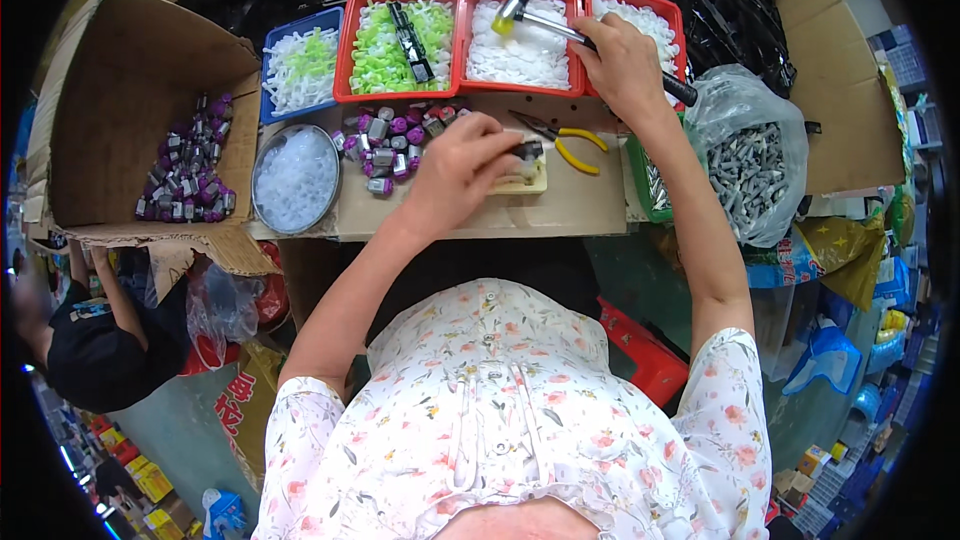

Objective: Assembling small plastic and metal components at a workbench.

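Note:
My right hand [625,60] is wrapped round the handle of a small hammer [545,22], which is raised over a red bin of white plastic parts [530,52]. The hammer has a metal head with a yellow face. My left hand [458,175] has its fingers pinched together at a cream block [525,186]; whatever they hold is hidden. A small dark piece [528,150] sits on top of that block, beside my fingertips. To the left of this hand lies a pile of small silver-and-purple metal parts [385,145]. Yellow-handled pliers [575,145] lie right of the block.
A red bin [350,40] holds green and white pieces, with a black part on top. Nearby are a blue bin [268,70] and a round dish [262,212]. A cardboard box [110,90] stands left, a plastic bag of metal parts [755,175] right. Another person [115,350] is at lower left.

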`<state>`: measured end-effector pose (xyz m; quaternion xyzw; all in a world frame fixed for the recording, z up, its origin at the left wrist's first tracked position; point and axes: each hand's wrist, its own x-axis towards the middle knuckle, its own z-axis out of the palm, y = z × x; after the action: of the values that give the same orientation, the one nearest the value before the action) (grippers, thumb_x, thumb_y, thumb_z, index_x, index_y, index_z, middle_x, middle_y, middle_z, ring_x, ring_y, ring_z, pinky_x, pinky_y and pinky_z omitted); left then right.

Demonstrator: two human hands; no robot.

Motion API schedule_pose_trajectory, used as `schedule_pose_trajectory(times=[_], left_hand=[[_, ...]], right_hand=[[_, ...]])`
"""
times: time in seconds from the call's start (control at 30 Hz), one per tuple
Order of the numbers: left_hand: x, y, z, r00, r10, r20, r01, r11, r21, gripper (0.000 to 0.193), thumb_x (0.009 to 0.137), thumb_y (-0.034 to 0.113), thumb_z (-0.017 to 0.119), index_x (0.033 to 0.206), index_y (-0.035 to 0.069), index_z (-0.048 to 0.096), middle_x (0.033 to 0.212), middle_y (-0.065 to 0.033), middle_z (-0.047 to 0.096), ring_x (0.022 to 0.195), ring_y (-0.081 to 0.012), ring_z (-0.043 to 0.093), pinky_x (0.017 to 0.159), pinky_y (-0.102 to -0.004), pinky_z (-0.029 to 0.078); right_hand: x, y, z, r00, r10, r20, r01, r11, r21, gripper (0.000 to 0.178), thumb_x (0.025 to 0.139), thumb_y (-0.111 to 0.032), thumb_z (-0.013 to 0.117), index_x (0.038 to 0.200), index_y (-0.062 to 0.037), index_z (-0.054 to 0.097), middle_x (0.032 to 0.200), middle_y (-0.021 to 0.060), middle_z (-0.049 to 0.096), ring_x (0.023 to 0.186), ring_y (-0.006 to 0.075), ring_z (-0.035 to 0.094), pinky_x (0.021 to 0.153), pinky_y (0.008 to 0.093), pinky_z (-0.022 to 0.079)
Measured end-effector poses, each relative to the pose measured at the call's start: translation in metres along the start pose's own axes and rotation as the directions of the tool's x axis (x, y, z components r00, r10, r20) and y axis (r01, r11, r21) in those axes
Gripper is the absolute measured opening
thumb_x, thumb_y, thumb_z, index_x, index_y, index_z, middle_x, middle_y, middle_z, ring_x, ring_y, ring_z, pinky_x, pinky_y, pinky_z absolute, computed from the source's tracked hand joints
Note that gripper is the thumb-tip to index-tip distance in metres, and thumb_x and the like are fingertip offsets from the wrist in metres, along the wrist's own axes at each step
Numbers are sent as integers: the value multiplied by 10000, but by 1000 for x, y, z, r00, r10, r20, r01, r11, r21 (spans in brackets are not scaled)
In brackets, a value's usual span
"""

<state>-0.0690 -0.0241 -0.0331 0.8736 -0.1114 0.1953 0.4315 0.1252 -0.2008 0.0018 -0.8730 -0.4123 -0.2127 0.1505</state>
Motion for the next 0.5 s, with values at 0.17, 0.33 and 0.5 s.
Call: schedule_pose_trajectory(times=[0.17,0.33,0.5], left_hand=[[11,-11,-27,963,-246,-115,170,876,-451,213,942,91,659,1114,-29,697,971,-72,683,878,-153,654,735,-308,519],[6,-13,-31,736,-624,264,339,3,-941,316,1008,170,571,1279,12,612,1008,-93,668,897,-194,668,736,-320,553],[5,-10,-23,699,-602,386,306,-237,-922,365,1048,234,469,1327,27,584,1064,-92,634,843,-216,658,704,-334,548]], right_hand=[[-19,-22,-22,992,-76,-101,77,997,8,208,856,-118,699,1052,-51,677,956,131,629,849,351,621,724,440,503],[-94,-48,-34,971,-33,237,-21,975,220,214,850,-82,693,1040,-4,631,1049,164,607,921,362,630,800,437,520],[-109,-55,-23,924,127,361,-189,971,144,233,856,-85,684,1042,15,587,1121,198,581,941,404,625,802,460,521]])
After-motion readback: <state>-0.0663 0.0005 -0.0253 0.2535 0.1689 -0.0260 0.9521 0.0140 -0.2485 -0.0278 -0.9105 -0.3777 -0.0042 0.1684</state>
